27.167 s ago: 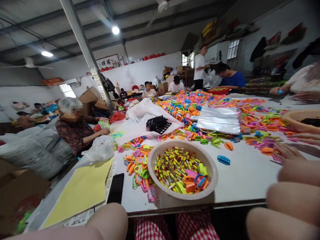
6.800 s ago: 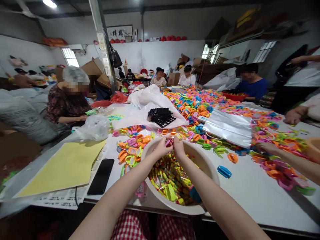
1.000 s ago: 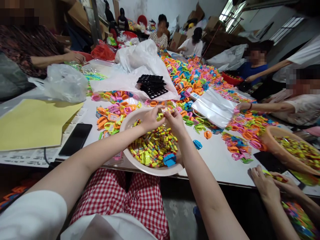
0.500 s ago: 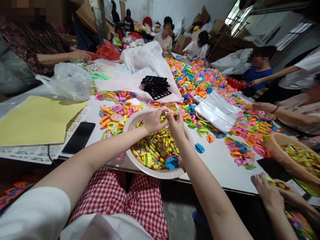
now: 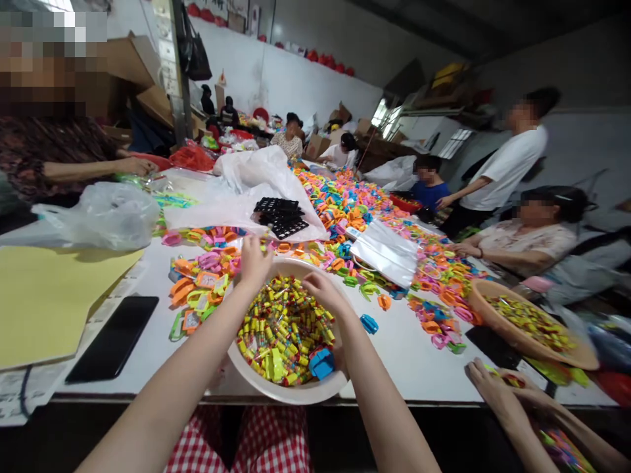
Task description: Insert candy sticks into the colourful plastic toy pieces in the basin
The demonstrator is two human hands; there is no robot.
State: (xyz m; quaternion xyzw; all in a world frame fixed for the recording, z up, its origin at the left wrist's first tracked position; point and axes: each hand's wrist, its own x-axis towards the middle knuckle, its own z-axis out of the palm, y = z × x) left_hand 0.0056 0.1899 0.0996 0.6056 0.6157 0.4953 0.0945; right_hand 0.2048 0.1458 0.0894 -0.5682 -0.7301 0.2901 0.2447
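Observation:
My left hand (image 5: pixel 255 259) is raised over the far left rim of a white basin (image 5: pixel 290 396). Its fingers are closed on a small yellow-green piece (image 5: pixel 267 238), too blurred to name further. Above the basin's right side, my right hand (image 5: pixel 324 292) has its fingers loosely bent and apart, with nothing seen in them. Small yellow tubes with red ends (image 5: pixel 283 315) fill the basin. On them, near the front, lie a lime-green plastic piece (image 5: pixel 275 366) and a blue one (image 5: pixel 322 363).
A black phone (image 5: pixel 116 338) and a yellow sheet (image 5: pixel 44 302) lie at left. Heaped colourful plastic pieces (image 5: pixel 340 197), black grids (image 5: pixel 280 217) and a silvery bag (image 5: pixel 387 253) lie beyond. At right, a co-worker's hands (image 5: pixel 497 394) work near an orange basin (image 5: pixel 532 341).
My hands have separated: the left moved up and left of the basin, the right came down over the tubes. The camera view has tilted upward, showing more of the room.

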